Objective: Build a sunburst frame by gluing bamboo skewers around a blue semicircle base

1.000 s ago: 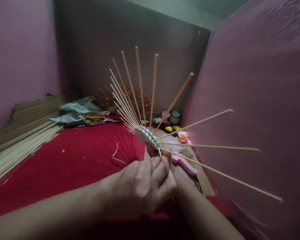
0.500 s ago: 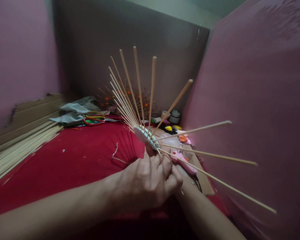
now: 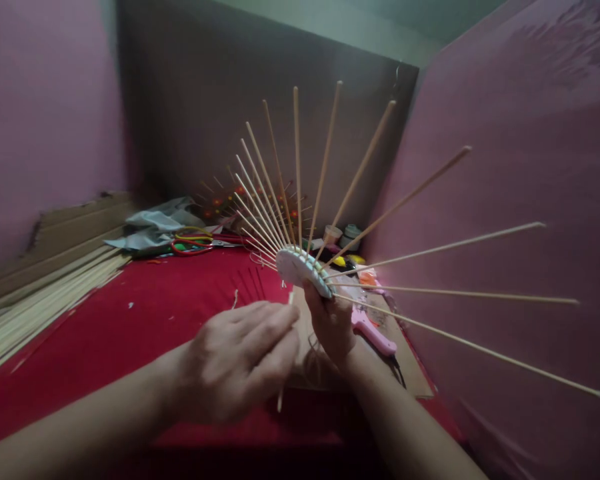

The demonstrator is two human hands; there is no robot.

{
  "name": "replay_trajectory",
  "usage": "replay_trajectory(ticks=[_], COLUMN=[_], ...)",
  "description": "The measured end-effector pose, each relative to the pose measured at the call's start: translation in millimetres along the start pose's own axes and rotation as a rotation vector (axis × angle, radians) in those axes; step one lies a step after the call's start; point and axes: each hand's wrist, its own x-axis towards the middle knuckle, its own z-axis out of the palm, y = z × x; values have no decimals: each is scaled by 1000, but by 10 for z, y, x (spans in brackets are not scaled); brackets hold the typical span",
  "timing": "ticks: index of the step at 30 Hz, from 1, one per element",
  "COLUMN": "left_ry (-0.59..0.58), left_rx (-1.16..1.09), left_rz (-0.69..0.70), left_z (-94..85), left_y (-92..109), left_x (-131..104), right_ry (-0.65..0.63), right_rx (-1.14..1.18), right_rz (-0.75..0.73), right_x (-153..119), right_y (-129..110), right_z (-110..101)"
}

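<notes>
A white disc (image 3: pixel 300 268) bears several thin wooden sticks (image 3: pixel 367 153) that fan out from its edge, up and to the right. My right hand (image 3: pixel 331 327) grips the disc from below at its lower right edge. My left hand (image 3: pixel 245 357) is closed to the left of it, apart from the disc. A loose stick (image 3: pixel 280 400) is in my left hand; its pale tip shows above the fingers and its lower end below. Thin string (image 3: pixel 314 347) hangs near my right wrist.
Red cloth (image 3: pixel 170 300) covers the table. At left lie a bundle of sticks (image 3: pixel 55 300) and cardboard (image 3: pixel 80 223). Scissors (image 3: pixel 193 247) and a grey bag (image 3: pixel 163 217) are behind. A pink glue gun (image 3: pixel 375 333) rests on a board (image 3: pixel 410 360) at right.
My left hand has moved left and down, away from the disc, with a stick in it. The disc and its sticks have turned and shifted right, so my right hand now shows.
</notes>
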Motion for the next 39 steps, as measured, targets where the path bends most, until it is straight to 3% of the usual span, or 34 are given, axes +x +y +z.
replay_trajectory(ticks=[5,8,10,11,13,16,17,19,21,25,28,30,35,39], left_ry=[-193,-464,-552,-504,-275,-113,-77,-125,-120,359,701,802,845,838], left_rx=[269,335,276,228,142,-33,-194,-564,-1043,-1551,-1576,-1539,-1485,-1456], left_rz=[-189,-415,-565,-622,-715,-862,-995,-1271,-1437,-1661,-1847,-1928,-1985,-2015], left_z=[-20,23,63,84,125,189,215,286,384,602,717,774,933,1062], left_y=[-294,-564,-761,-854,-1001,-1033,-984,-816,-621,-413,-442,-485,-522,-490], left_x=[-506,-876,-1161,-1299,-1502,-1463,-1348,-1016,-647,-99,100,146,38,-82], right_ry=[44,80,106,105,79,30,16,-10,-27,-61,-88,-84,-69,-65], right_rx=[106,425,684,790,938,1070,1100,1145,1177,1184,1129,1104,992,923], right_rz=[203,444,595,656,757,883,911,953,979,1030,1066,1063,1011,1072], right_x=[97,183,232,251,279,294,293,286,274,253,267,289,288,227], right_y=[32,56,70,73,73,60,55,42,29,-1,-2,27,190,286], right_z=[-23,-7,14,21,26,20,21,35,63,109,90,66,63,103])
